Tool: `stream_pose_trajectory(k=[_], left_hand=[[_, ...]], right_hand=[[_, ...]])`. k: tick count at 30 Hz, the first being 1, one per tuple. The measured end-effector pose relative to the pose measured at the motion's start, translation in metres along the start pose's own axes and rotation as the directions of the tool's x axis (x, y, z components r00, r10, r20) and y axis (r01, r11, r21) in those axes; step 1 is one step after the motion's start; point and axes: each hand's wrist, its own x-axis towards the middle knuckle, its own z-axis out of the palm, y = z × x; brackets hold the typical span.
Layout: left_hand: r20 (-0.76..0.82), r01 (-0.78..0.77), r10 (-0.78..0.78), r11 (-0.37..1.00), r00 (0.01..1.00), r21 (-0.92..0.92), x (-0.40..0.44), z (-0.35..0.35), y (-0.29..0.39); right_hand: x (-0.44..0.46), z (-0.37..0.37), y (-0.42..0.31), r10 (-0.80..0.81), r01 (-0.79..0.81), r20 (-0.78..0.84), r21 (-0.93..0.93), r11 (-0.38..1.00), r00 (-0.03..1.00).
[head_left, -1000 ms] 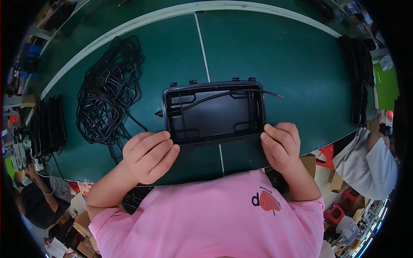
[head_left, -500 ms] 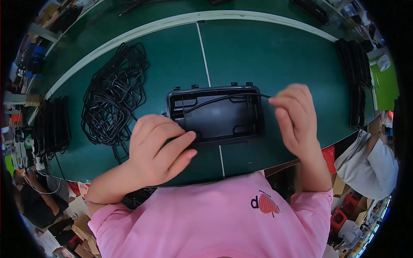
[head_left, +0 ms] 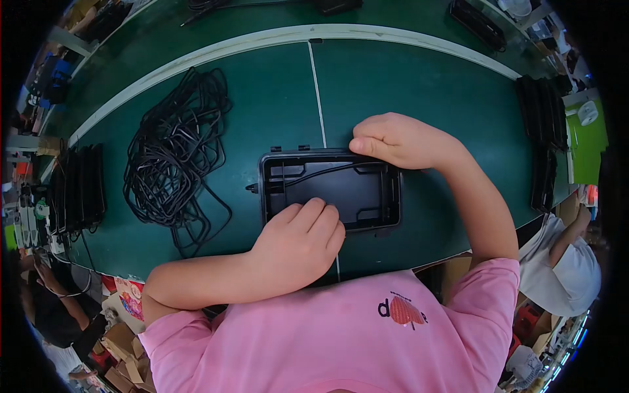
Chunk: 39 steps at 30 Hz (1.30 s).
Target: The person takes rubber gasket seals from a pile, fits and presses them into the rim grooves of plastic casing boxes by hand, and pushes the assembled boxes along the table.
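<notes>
L hand point(head_left: 303, 241) is resting palm-down at the near long wall of the open, rectangular black plastic box point(head_left: 331, 190), fingers half bent w/ tips reaching just over the rim; can't tell if it's actually gripping the wall. R hand point(head_left: 398, 139) is reaching round from the R side & sitting at the far rim toward the R corner, fingers curled in, thumb close against them; what's under it isn't showing, so can't tell if it's gripping the rim or the cable. Box is lying on the dark green tabletop point(head_left: 262, 85), btwn both hands, open side up, two small black hinge lugs on the far rim showing L of the R hand. Thin round black cable point(head_left: 321, 172) is entering thru the small black fitting point(head_left: 252, 188) on the L wall & running inside, slanting up toward the far R corner, its end hidden nr the R hand. Big loose tangle of black cable point(head_left: 171, 154) is lying L of the box, well apart from the L hand's fingers. Row of long black cases point(head_left: 77, 190) is standing at the table's L end; more dark cases point(head_left: 542, 124) are sitting at the R end. Co-worker in a whitish top point(head_left: 557, 272) is showing beyond the R edge.
</notes>
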Motion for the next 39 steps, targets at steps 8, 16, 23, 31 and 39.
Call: stream_pose_trajectory(k=[8,16,23,31,39], left_hand=[[-0.081,-0.084,0.086,0.996,0.993,0.038,-0.001,0.005,-0.003],[-0.063,0.063,-0.075,0.983,0.995,-0.172,0.006,-0.026,-0.011],[-0.172,0.139,-0.175,0.969,0.969,-0.206,0.047,-0.02,-0.071],[0.029,0.25,-0.258,0.893,0.966,-0.375,0.057,-0.016,-0.069],[0.156,0.377,-0.35,0.757,0.924,-0.534,0.058,-0.016,-0.075]], right_hand=[[-0.001,0.008,0.0,-0.291,0.22,-0.173,-0.343,0.913,0.941],[-0.011,0.001,0.005,-0.039,0.047,-0.114,0.068,0.997,0.993],[-0.015,0.003,0.016,0.011,0.05,-0.192,0.309,0.95,0.981],[-0.013,0.007,0.014,-0.126,0.14,-0.156,0.081,0.987,0.98],[-0.012,0.009,0.014,-0.329,0.298,-0.209,-0.166,0.94,0.921]])
